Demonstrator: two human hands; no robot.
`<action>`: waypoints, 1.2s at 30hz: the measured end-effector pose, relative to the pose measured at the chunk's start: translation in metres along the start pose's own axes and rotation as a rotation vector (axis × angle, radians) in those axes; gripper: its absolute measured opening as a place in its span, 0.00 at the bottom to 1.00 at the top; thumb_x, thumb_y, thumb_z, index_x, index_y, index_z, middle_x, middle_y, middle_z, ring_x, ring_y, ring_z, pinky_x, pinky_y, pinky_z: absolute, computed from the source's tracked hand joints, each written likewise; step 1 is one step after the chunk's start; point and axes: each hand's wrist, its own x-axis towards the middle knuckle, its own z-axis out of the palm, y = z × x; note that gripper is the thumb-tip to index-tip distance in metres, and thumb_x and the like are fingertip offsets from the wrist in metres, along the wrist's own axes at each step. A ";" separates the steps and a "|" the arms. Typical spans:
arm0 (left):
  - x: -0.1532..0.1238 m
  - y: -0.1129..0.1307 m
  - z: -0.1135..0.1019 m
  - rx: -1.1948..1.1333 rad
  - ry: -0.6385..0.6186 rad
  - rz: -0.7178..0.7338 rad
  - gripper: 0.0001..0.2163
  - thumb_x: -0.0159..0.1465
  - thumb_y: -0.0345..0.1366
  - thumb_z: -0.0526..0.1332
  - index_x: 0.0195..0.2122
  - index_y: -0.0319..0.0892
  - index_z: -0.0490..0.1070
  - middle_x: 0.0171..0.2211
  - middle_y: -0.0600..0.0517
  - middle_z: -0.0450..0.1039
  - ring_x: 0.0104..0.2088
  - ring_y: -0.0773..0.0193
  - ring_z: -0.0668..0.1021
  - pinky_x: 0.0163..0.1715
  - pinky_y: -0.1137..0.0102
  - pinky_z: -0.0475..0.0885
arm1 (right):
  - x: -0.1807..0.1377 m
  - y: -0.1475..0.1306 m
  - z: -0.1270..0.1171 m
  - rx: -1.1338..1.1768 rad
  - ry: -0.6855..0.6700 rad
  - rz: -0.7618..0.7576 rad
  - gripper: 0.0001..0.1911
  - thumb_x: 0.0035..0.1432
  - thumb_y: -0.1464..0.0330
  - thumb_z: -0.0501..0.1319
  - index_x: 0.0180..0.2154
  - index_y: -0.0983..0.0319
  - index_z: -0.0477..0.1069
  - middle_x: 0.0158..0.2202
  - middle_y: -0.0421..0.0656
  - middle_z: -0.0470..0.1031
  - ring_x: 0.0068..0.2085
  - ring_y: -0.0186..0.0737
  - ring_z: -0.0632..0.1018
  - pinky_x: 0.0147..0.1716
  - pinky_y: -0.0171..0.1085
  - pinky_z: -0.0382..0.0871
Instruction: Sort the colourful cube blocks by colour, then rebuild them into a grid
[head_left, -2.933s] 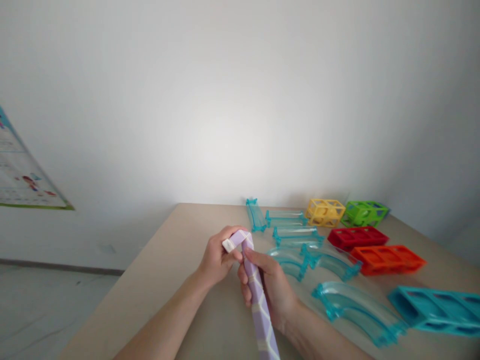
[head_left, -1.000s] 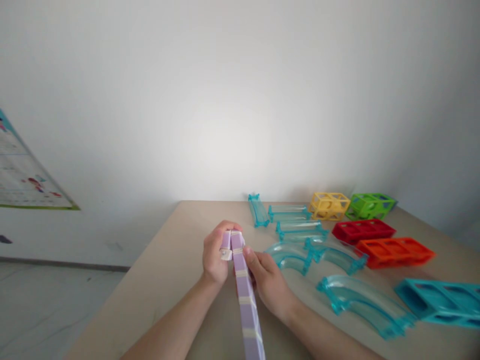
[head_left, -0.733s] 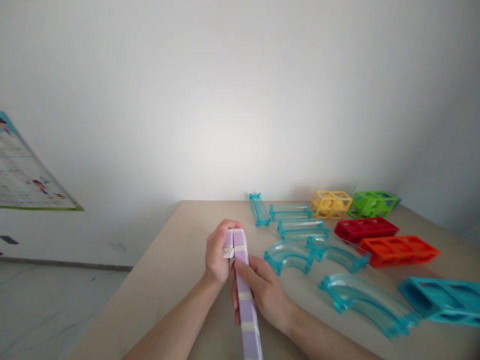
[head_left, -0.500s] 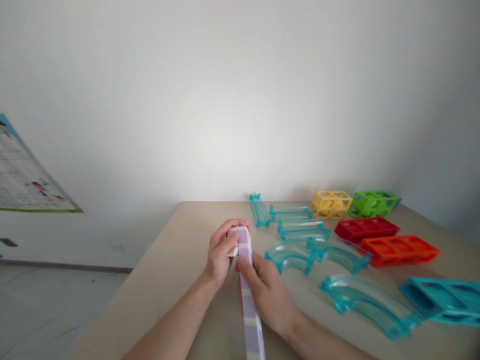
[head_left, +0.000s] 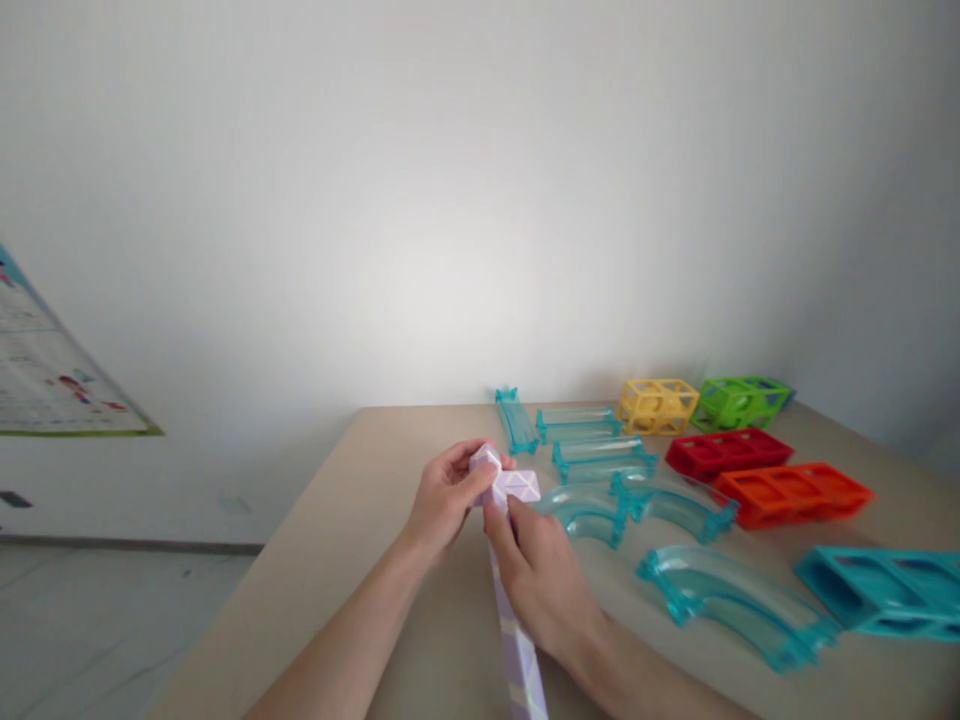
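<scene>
Both hands hold a lilac and white twisty snake puzzle (head_left: 517, 655) made of jointed wedges. Its long straight part runs down toward me past the bottom edge of the view. At the far end it is bent, with a short piece sticking out to the right. My left hand (head_left: 452, 495) is closed on that far end, thumb on top. Just below the bend, my right hand (head_left: 544, 565) is closed round the straight part and hides some of it.
Right of my hands lie clear blue straight tracks (head_left: 589, 428) and curved tracks (head_left: 742, 600). Beyond them stand yellow (head_left: 658, 407), green (head_left: 739, 403), red (head_left: 727, 452), orange (head_left: 795, 494) and blue (head_left: 885, 592) open frame blocks. A white wall (head_left: 480, 200) rises behind the table (head_left: 330, 510).
The far end of the snake puzzle has turned: its folded piece lay against the left side before, and now a short arm points right. Both hands keep hold of it.
</scene>
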 end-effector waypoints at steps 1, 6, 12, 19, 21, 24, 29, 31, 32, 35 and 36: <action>0.000 0.001 0.001 -0.028 0.020 0.011 0.17 0.53 0.36 0.71 0.42 0.36 0.74 0.36 0.43 0.81 0.39 0.54 0.81 0.38 0.64 0.74 | 0.000 0.000 0.001 0.103 -0.039 0.026 0.23 0.64 0.51 0.50 0.25 0.60 0.63 0.22 0.40 0.68 0.24 0.36 0.66 0.24 0.35 0.52; -0.001 0.007 0.003 -0.137 0.101 0.051 0.17 0.52 0.36 0.70 0.42 0.38 0.74 0.34 0.45 0.81 0.39 0.52 0.82 0.36 0.64 0.75 | -0.001 -0.005 0.009 0.720 -0.368 0.264 0.25 0.58 0.45 0.52 0.33 0.61 0.65 0.18 0.37 0.69 0.16 0.35 0.69 0.16 0.33 0.59; -0.002 0.009 0.001 -0.115 0.018 -0.054 0.17 0.56 0.42 0.68 0.43 0.39 0.73 0.36 0.45 0.80 0.33 0.58 0.81 0.30 0.69 0.73 | -0.003 0.001 0.015 0.591 -0.228 0.190 0.22 0.60 0.48 0.54 0.29 0.60 0.64 0.15 0.34 0.63 0.16 0.31 0.65 0.17 0.31 0.55; -0.003 0.009 -0.006 -0.137 -0.071 -0.032 0.16 0.58 0.44 0.67 0.44 0.40 0.73 0.32 0.51 0.76 0.25 0.67 0.76 0.25 0.73 0.69 | -0.002 -0.001 0.009 0.315 -0.104 0.076 0.23 0.62 0.50 0.53 0.24 0.60 0.61 0.19 0.35 0.59 0.22 0.31 0.61 0.21 0.32 0.52; -0.004 0.008 -0.006 -0.129 -0.053 0.018 0.16 0.57 0.44 0.67 0.42 0.40 0.73 0.31 0.51 0.75 0.25 0.68 0.75 0.24 0.74 0.67 | -0.002 -0.003 0.008 0.305 -0.110 0.084 0.24 0.62 0.49 0.53 0.23 0.60 0.60 0.19 0.35 0.59 0.22 0.31 0.62 0.21 0.32 0.52; -0.004 0.008 -0.005 -0.085 -0.030 0.074 0.17 0.56 0.46 0.67 0.41 0.41 0.73 0.32 0.50 0.76 0.26 0.67 0.75 0.25 0.74 0.66 | -0.003 -0.002 0.010 0.371 -0.145 0.120 0.24 0.62 0.48 0.53 0.23 0.59 0.60 0.17 0.34 0.60 0.20 0.31 0.62 0.20 0.32 0.53; -0.004 0.006 -0.008 0.008 -0.025 0.158 0.17 0.57 0.46 0.66 0.43 0.41 0.71 0.36 0.48 0.78 0.28 0.63 0.75 0.26 0.72 0.64 | -0.005 -0.003 0.014 0.616 -0.228 0.272 0.25 0.58 0.45 0.55 0.27 0.59 0.63 0.13 0.33 0.61 0.13 0.29 0.61 0.14 0.31 0.51; -0.003 0.006 -0.011 0.053 -0.049 0.216 0.18 0.57 0.45 0.67 0.44 0.40 0.71 0.38 0.46 0.78 0.33 0.60 0.77 0.30 0.71 0.66 | -0.005 -0.005 0.014 0.767 -0.306 0.340 0.26 0.56 0.43 0.54 0.29 0.60 0.64 0.12 0.32 0.61 0.11 0.30 0.61 0.11 0.30 0.50; -0.003 0.006 -0.012 0.075 -0.063 0.247 0.18 0.57 0.45 0.67 0.44 0.40 0.72 0.40 0.45 0.78 0.36 0.58 0.77 0.34 0.69 0.67 | -0.004 -0.006 0.013 0.848 -0.354 0.367 0.26 0.57 0.43 0.53 0.29 0.60 0.64 0.11 0.32 0.61 0.10 0.31 0.62 0.09 0.30 0.51; -0.003 0.009 -0.017 0.134 -0.110 0.309 0.19 0.57 0.46 0.66 0.45 0.39 0.72 0.41 0.43 0.77 0.41 0.54 0.77 0.41 0.66 0.67 | -0.001 -0.006 0.007 1.094 -0.560 0.447 0.24 0.59 0.46 0.50 0.31 0.60 0.64 0.11 0.32 0.61 0.09 0.31 0.61 0.08 0.29 0.53; -0.004 0.011 -0.019 0.151 -0.130 0.323 0.19 0.58 0.47 0.66 0.45 0.39 0.72 0.42 0.42 0.77 0.41 0.53 0.76 0.41 0.66 0.67 | 0.001 -0.006 0.005 1.169 -0.642 0.475 0.22 0.60 0.48 0.49 0.32 0.60 0.64 0.12 0.32 0.61 0.09 0.31 0.60 0.08 0.29 0.54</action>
